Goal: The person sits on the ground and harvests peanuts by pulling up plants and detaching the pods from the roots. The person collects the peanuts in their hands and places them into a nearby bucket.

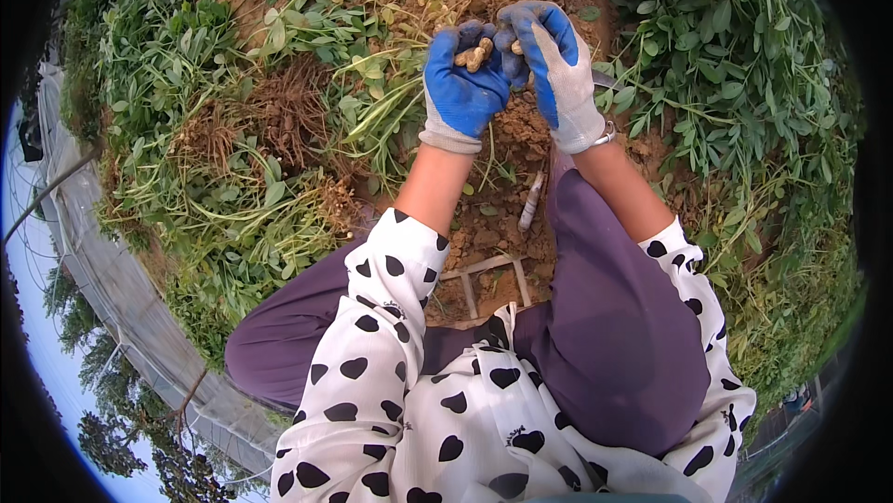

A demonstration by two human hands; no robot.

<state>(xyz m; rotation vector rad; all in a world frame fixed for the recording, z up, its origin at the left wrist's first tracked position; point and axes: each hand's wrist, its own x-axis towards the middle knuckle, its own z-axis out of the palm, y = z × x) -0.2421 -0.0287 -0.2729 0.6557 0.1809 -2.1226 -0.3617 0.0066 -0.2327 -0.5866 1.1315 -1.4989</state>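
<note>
Both hands wear blue-coated knit work gloves and are raised close together over the soil. My left hand (pixel 464 88) is turned palm up, its fingers curled around a few peanut pods (pixel 474 56) in their shells. Beside it, my right hand (pixel 551 70) bends its fingers over a peanut pod (pixel 517 48) at its fingertips. Pulled peanut plants (pixel 377 77) lie just left of the left hand, some of their stems reaching up to it. Behind the right wrist shows part of a curved metal blade (pixel 605 80).
A pile of uprooted plants with brown roots (pixel 286 112) lies at the left. Leafy peanut plants (pixel 732 49) stand at the right. A whitish cylindrical piece (pixel 531 201) lies on the soil between the legs, above a slatted frame (pixel 488 266). Plastic sheeting (pixel 104 245) runs along the far left.
</note>
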